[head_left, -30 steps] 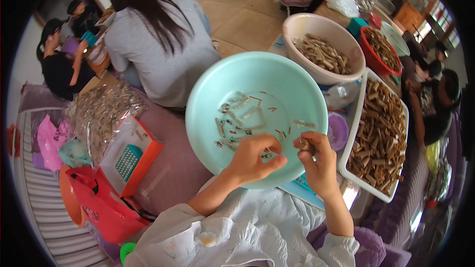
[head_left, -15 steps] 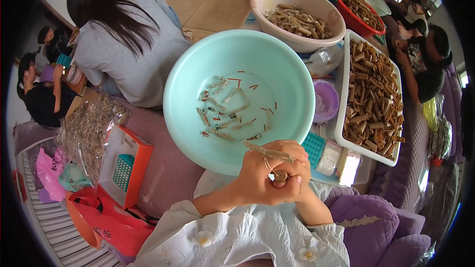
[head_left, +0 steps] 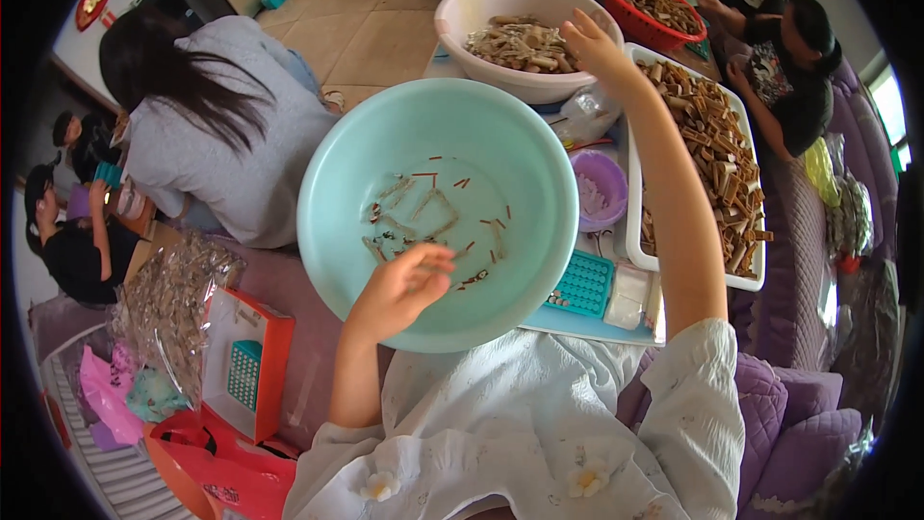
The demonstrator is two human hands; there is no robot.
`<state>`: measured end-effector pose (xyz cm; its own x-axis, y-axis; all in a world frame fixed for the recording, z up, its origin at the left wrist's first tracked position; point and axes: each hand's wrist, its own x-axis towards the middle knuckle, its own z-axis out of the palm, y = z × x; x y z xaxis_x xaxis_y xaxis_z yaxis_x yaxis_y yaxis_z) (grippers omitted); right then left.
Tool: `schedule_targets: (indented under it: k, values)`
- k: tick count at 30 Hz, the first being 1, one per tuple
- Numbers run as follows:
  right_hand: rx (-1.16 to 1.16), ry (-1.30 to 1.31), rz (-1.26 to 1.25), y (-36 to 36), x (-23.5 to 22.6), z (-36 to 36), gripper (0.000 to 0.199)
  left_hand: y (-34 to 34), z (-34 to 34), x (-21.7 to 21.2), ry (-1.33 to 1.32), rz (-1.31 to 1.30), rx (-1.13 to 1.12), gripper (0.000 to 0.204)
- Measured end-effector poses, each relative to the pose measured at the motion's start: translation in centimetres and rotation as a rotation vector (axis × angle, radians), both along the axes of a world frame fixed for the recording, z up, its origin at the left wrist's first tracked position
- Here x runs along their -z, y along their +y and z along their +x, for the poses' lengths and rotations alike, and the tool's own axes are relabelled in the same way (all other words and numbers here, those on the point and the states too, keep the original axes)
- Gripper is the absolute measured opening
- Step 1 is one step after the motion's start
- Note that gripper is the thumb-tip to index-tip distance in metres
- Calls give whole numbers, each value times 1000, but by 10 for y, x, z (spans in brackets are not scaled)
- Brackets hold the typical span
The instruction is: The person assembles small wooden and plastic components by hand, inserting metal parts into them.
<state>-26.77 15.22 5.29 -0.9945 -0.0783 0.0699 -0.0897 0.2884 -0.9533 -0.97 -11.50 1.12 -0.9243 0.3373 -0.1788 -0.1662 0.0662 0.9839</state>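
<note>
My left hand (head_left: pixel 404 294) hovers over the near part of a large mint-green basin (head_left: pixel 332 250). Its fingers are loosely bent and apart, with nothing visible in them. Clear crinkled plastic scraps (head_left: pixel 438 217) and thin reddish-brown strips (head_left: pixel 424 174) lie scattered on the basin's bottom. Stretched out to the far right, my right hand (head_left: pixel 599 50) is at the near right rim of a pale pink basin (head_left: pixel 457 53). Its fingers are spread, and I see nothing held. Several wrapped brown pieces (head_left: pixel 515 43) are heaped inside that basin.
Right of the mint basin stand a white tray (head_left: pixel 633 221) of brown pieces, a purple bowl (head_left: pixel 599 191) and a teal grid tray (head_left: pixel 582 284). A red basket (head_left: pixel 616 2) stands beyond. An orange-edged box (head_left: pixel 274 376) is at left. Other people sit on both sides.
My hands, closed together around a brown cylindrical piece with clear plastic, have separated. The right has swung far forward to the pink basin; the left has moved left over the mint basin. The view has shifted.
</note>
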Motion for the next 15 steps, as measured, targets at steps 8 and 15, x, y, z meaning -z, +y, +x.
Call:
schedule_targets:
  k: [8,15]
  values:
    - [148,101,172,183,-18,58,31,-32,1,22,16,-399,83,32]
    - [288,381,1080,188,18,99,24,-23,-57,6,202,-810,346,30]
